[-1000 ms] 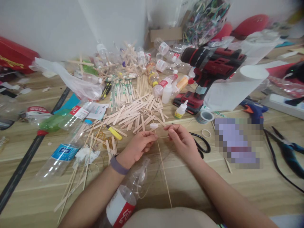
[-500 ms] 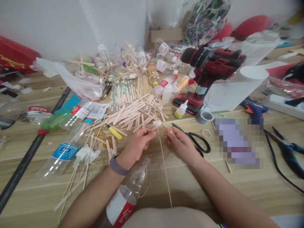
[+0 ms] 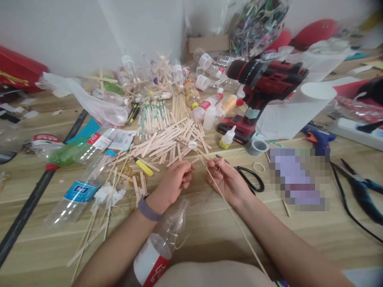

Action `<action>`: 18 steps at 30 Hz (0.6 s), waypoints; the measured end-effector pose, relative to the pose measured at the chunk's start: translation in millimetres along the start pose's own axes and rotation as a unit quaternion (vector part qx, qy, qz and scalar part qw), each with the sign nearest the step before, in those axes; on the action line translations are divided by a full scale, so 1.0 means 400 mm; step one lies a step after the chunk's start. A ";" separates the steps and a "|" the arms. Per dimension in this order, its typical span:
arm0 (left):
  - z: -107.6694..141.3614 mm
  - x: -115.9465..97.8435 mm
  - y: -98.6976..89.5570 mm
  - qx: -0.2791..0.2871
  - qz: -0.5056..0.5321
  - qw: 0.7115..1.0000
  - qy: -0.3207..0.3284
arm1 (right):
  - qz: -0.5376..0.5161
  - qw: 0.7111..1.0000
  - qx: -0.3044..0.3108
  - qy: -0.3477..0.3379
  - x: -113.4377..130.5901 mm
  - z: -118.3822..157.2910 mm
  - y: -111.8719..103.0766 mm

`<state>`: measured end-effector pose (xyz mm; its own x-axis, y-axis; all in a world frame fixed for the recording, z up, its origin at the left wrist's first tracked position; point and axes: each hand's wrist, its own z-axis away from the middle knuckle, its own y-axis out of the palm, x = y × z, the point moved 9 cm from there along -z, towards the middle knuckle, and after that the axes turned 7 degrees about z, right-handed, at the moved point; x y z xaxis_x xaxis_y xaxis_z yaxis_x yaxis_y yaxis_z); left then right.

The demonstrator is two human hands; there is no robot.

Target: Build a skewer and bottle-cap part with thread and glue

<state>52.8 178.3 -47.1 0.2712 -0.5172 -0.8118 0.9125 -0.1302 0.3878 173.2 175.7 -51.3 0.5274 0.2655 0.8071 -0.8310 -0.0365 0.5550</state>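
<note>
A long thin wooden stick (image 3: 236, 221) slants between my hands, its upper end at a white bottle cap (image 3: 192, 145) and its lower end near my body. My right hand (image 3: 229, 181) is just right of the stick, thumb and fingers pinched on a fine pale thread (image 3: 219, 164). On the other side my left hand (image 3: 177, 180) is closed, fingertips pressed together; what they hold is too fine to make out. Below my left forearm lies a clear plastic bottle (image 3: 154, 261) with a red and white label. Black-handled scissors (image 3: 253, 179) are partly hidden behind my right hand.
Flat wooden sticks (image 3: 167, 143) are heaped ahead. A small glue bottle (image 3: 228, 137), a tape roll (image 3: 257, 147) and a red cordless drill (image 3: 263, 87) stand to the right. Pliers (image 3: 359, 191) and a glue gun (image 3: 318, 137) lie farther right. A yellow cutter (image 3: 143, 166) is left.
The stick has swung so its lower end points farther right, and the cap has shifted slightly left and tilted. My right hand has turned, its fingers opening out somewhat around the thread.
</note>
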 end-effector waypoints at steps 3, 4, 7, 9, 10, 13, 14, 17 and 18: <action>0.003 -0.023 0.020 0.039 0.007 0.999 0.034 | 0.004 1.000 0.018 0.009 -0.009 0.004 0.016; 0.005 -0.026 0.028 0.055 -0.004 0.998 0.039 | 0.012 1.000 0.024 0.010 -0.012 0.006 0.022; 0.009 -0.020 0.041 0.071 -0.055 0.995 0.041 | 0.051 0.998 0.036 0.003 -0.013 0.013 0.037; 0.011 -0.017 0.040 0.060 -0.084 0.993 0.048 | 0.086 0.995 0.041 -0.012 -0.008 0.018 0.044; 0.013 -0.018 0.039 0.054 -0.103 0.992 0.056 | 0.105 0.993 0.043 -0.022 -0.003 0.020 0.046; 0.021 -0.029 0.035 0.036 -0.171 0.981 0.090 | 0.167 0.983 0.052 -0.056 0.010 0.025 0.051; 0.024 -0.036 0.035 0.030 -0.196 0.975 0.105 | 0.190 0.978 0.056 -0.067 0.014 0.026 0.052; 0.031 -0.060 0.038 0.017 -0.265 0.952 0.152 | 0.259 0.959 0.062 -0.096 0.026 0.031 0.056; 0.033 -0.067 0.039 0.014 -0.284 0.944 0.166 | 0.282 0.952 0.062 -0.104 0.030 0.033 0.058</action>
<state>55.9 178.9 -13.4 -0.1740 -0.0640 -0.9827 0.9322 -0.3322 -0.1434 162.7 165.5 -26.0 0.0388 -0.0267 0.9989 -0.9719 -0.2332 0.0316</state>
